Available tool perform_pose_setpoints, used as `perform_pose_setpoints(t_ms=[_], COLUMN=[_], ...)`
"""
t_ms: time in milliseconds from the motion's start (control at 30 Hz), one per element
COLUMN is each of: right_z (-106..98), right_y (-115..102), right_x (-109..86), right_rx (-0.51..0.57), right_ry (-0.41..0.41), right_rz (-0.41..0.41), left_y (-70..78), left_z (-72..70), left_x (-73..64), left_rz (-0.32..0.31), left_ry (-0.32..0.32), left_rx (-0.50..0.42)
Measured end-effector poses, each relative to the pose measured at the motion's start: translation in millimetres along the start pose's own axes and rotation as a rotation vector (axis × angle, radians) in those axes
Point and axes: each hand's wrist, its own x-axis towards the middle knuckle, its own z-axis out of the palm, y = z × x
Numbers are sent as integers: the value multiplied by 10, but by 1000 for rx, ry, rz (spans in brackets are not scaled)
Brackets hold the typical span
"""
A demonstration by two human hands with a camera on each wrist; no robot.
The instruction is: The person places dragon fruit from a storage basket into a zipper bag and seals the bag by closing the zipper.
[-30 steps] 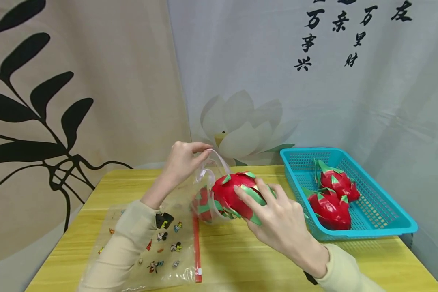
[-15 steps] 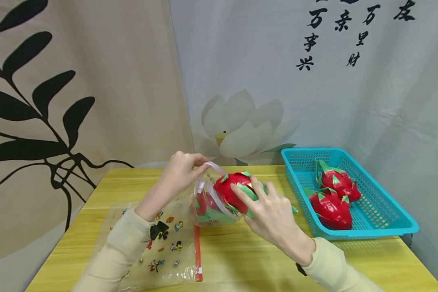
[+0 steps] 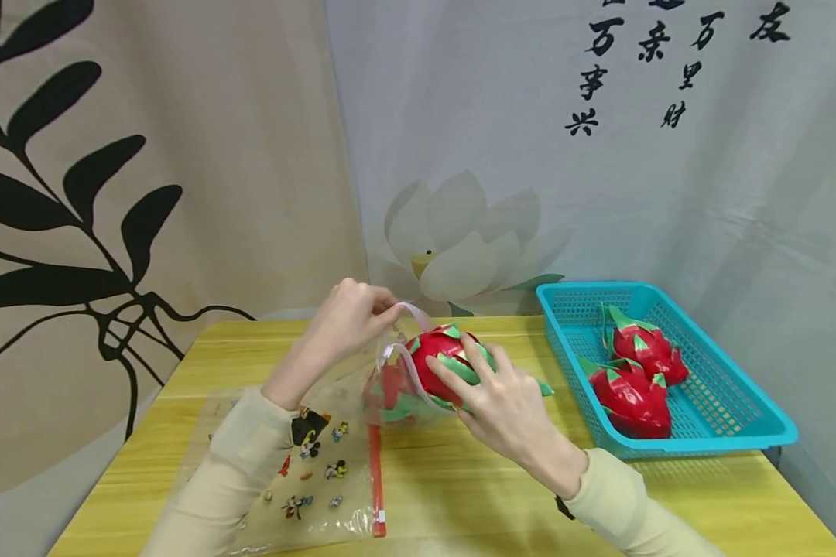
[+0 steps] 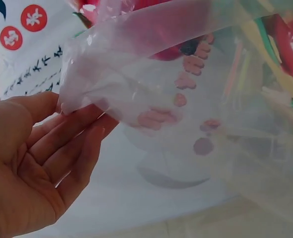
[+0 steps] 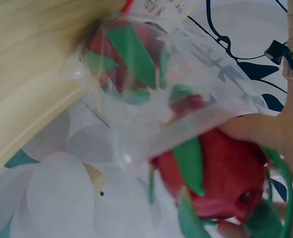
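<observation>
My left hand [image 3: 351,321] pinches the pale lilac rim of a clear plastic zip bag [image 3: 418,316] and holds its mouth up; the left wrist view shows thumb and fingertips on the edge [image 4: 69,101]. At that mouth is a red and green artificial dragon fruit [image 3: 442,360], tilted, its leading end inside the rim. My right hand [image 3: 512,402] grips this fruit from the right, fingers spread over its side. Another dragon fruit [image 5: 136,57] lies deeper in the bag, seen through the film. The held fruit's underside is hidden in the head view.
To the right stands a blue mesh basket [image 3: 724,356] with two dragon fruits [image 3: 630,398] in it. A flat clear bag [image 3: 348,495] with cartoon prints and a red zip strip lies under my left forearm on the yellow wood-grain table [image 3: 501,503]. Printed curtains hang behind.
My right hand has moved left with the dragon fruit, bringing it further into the bag's mouth. My left hand dipped, then rose slightly, keeping its pinch on the rim.
</observation>
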Motion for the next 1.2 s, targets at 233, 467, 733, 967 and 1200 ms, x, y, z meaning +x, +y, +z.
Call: perform_pose_setpoints(t_ms=[233, 467, 733, 967, 1200], right_z=[140, 225, 278, 321, 410], right_y=[-42, -92, -93, -100, -79], right_x=[-12, 41, 58, 104, 115], right_rx=[59, 46, 36, 76, 111], right_ry=[126, 186, 258, 198, 176], right_rz=[-110, -152, -313, -332, -319], left_y=[-38, -46, -65, -115, -168], left_z=[42, 18, 53, 51, 8], left_x=[7, -19, -26, -32, -77], left_rz=[-2, 2, -33, -8, -7], left_ry=[49, 11, 76, 60, -49], left_rx=[-23, -27, -22, -79, -170])
